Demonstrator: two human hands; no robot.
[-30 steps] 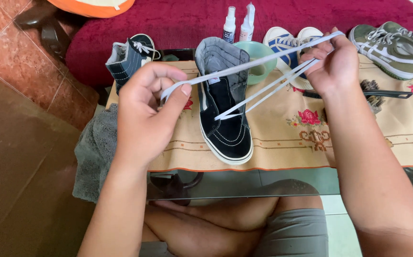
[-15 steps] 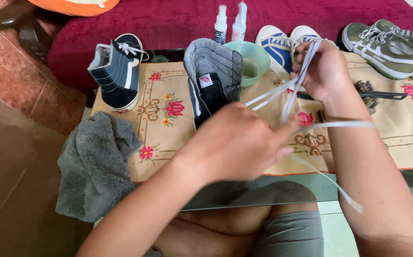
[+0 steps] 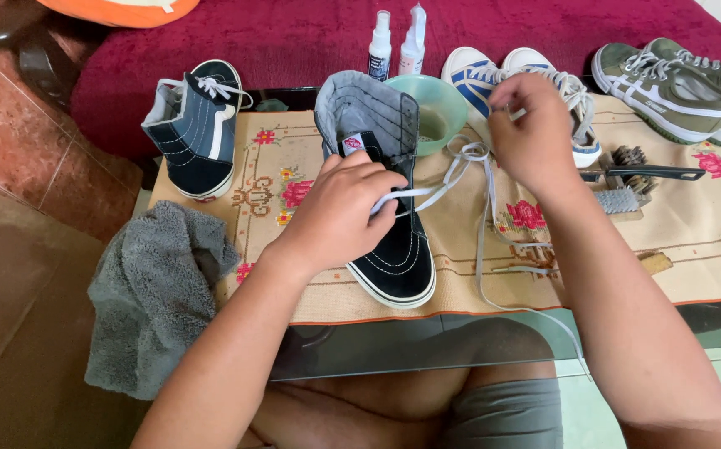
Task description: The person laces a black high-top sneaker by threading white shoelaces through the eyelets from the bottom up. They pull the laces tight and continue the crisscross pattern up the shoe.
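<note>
Hands lacing a black high-top shoe at frame centre

Table (image 3: 710, 249) under an embroidered cloth carries the shoe (image 3: 394, 241) — left hand (image 3: 340, 216) rests on it, fingers closed on the white lace (image 3: 460, 166); right hand (image 3: 531, 133), upper right of centre, pinches the lace's other end — grey towel (image 3: 153, 291) lower left.

Left hand (image 3: 335, 220) pins black high-top shoe (image 3: 385, 216) on bench (image 3: 710, 241), pinching white lace (image 3: 481, 216); right hand (image 3: 531, 133) holds lace's other end up.
</note>
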